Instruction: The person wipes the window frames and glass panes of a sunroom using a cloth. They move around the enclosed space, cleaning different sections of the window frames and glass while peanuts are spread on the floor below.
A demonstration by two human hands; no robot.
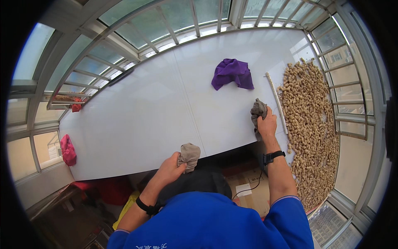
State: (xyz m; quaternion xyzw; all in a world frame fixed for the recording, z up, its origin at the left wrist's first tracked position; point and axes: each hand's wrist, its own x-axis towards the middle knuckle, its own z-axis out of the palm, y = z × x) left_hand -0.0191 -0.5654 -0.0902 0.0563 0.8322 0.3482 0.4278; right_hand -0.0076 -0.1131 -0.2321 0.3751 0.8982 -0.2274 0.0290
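Note:
My left hand [172, 168] grips a bunched beige-grey cloth [190, 155] just at the front edge of the white tabletop [133, 124]. Farther right, my right hand [267, 124] holds a crumpled, darker grey-brown cloth [258, 111] against the same surface. A purple cloth [233, 74] lies loosely folded beyond my right hand. Close to the right of that hand is a thin whitish rod [276, 102], lying along the edge of a wide spread of unshelled peanuts [306, 124].
Barred windows [192, 18] enclose the far side and both ends. A pink cloth [68, 150] lies at the left end, and a dark flat strip [122, 77] rests along the window sill. Below the front edge stand a cardboard box [248, 190] and a yellow bag [126, 208].

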